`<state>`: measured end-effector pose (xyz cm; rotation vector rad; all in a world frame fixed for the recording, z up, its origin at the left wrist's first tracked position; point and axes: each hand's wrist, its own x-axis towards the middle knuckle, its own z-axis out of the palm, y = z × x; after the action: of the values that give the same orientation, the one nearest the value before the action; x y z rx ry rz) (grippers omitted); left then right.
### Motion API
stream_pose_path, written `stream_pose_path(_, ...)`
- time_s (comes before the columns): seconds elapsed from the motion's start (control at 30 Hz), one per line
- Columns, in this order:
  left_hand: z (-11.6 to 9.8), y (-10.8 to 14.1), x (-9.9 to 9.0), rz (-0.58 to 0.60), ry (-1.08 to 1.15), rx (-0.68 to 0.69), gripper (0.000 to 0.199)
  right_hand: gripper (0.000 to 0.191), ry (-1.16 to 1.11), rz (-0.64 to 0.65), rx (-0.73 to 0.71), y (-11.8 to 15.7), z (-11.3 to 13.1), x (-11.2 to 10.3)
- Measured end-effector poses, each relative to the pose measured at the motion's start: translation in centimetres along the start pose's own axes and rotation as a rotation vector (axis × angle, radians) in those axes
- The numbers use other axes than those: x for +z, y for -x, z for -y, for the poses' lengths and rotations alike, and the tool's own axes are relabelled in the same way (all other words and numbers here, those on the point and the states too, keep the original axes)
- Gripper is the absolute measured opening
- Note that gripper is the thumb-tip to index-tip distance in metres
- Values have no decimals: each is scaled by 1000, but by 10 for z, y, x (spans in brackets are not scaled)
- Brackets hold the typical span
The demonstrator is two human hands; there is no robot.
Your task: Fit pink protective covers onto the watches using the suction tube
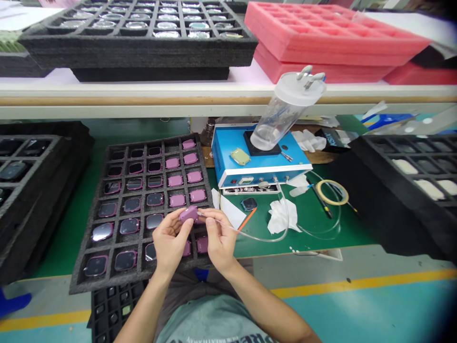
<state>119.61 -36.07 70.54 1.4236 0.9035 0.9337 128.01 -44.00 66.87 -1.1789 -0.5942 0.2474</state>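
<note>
In my left hand (170,244), pinched between thumb and fingers, is a purple watch case (188,215). My right hand (220,242) is closed on the thin nozzle (201,215) of a clear tube (262,238), its tip at the case's right edge. The tube curves back to the front of a blue control box (260,169). Beneath both hands is a black foam tray (89,233) holding purple watch cases (177,200) at its right and dark-screened watches (132,205) at its left. My hands cover some of its pockets.
A clear cylinder (282,119) and a yellow-green case (240,156) sit on the box. Crumpled tissue (283,215), a tape roll (332,192) and a dark watch (249,204) lie right of the tray. A shelf (160,100) crosses above; stacked trays (46,190) flank the left.
</note>
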Motion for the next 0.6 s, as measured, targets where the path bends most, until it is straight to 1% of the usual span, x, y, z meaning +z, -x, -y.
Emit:
stream_pose_path(0.13,-1,-1,1,7,15,-3,37,18,-16,8,13,1,-1,0)
stream_pose_path(0.3,-2,2,0,12,-15,-5,37,18,-26,-1,-5,0,1,1)
stream_pose_path(0.37,-5,3,-3,42,-52,-11,34,17,-18,-4,-13,0,3,0)
stream_pose_path(0.43,-11,-3,-7,118,-115,-9,29,17,-5,-8,-23,0,5,-1)
stream_pose_path(0.5,-18,-23,-10,212,-238,54,24,18,-8,-12,-31,2,5,-2)
stream_pose_path(0.57,-26,-60,-8,262,-429,200,21,18,-15,-14,-25,3,4,-3)
stream_pose_path(0.6,-31,-85,-5,253,-541,292,24,18,-14,-11,-18,4,3,-3)
